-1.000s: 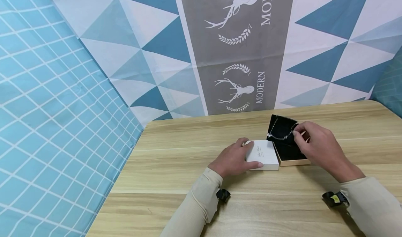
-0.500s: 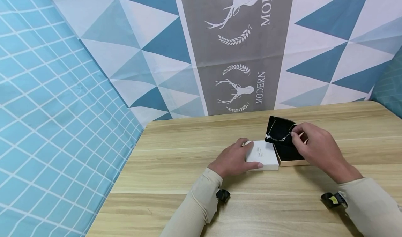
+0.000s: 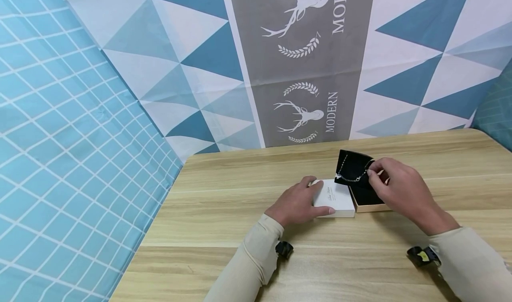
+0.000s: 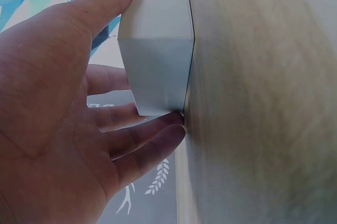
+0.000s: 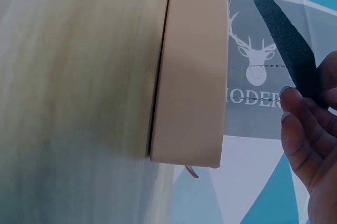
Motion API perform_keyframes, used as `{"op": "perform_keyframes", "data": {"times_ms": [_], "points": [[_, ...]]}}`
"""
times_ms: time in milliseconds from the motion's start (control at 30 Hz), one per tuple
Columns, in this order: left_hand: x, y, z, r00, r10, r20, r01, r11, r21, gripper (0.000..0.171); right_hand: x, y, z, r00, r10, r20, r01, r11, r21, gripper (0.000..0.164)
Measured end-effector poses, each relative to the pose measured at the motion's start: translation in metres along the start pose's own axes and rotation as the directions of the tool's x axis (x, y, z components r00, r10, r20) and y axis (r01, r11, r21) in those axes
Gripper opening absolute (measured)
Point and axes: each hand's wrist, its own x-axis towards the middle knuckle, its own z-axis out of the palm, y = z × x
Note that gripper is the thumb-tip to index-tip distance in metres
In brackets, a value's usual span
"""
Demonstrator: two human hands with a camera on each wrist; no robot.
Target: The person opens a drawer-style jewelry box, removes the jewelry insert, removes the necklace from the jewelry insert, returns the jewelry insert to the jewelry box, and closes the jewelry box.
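Note:
In the head view, my left hand (image 3: 298, 202) grips a white box sleeve (image 3: 338, 199) with printed lettering, thumb at the near side and fingers at the far side. A tan tray (image 3: 370, 208) with a black inside sits against the sleeve's right end. Over the tray's far part, my right hand (image 3: 404, 186) pinches a tilted black jewellery pad (image 3: 352, 166) by its right side. A thin silver chain (image 3: 348, 179) with a small pendant hangs in a loop across the pad. The right wrist view shows the pad edge-on, clear of the tray.
Everything stands on a wood-grain table (image 3: 224, 231), toward its back right. Behind its far edge hangs a patterned cloth (image 3: 304, 70) with deer heads, and a blue checked cloth (image 3: 80, 137) is on the left. A ribbon tab (image 5: 192, 172) sticks out from the tray's far side.
My right hand has shifted slightly left with the pad and chain, so the pad's corner overlaps the sleeve more. The left hand, sleeve and tray have stayed put.

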Motion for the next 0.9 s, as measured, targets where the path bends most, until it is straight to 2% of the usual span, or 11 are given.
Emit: {"op": "perform_keyframes", "data": {"times_ms": [900], "points": [[0.0,0.0009,-0.0002,1.0,0.006,-0.003,-0.007,1.0,-0.007,0.084,0.0003,-0.0081,0.0045,0.998,-0.056,-0.016,0.055,0.998,-0.006,0.011]]}}
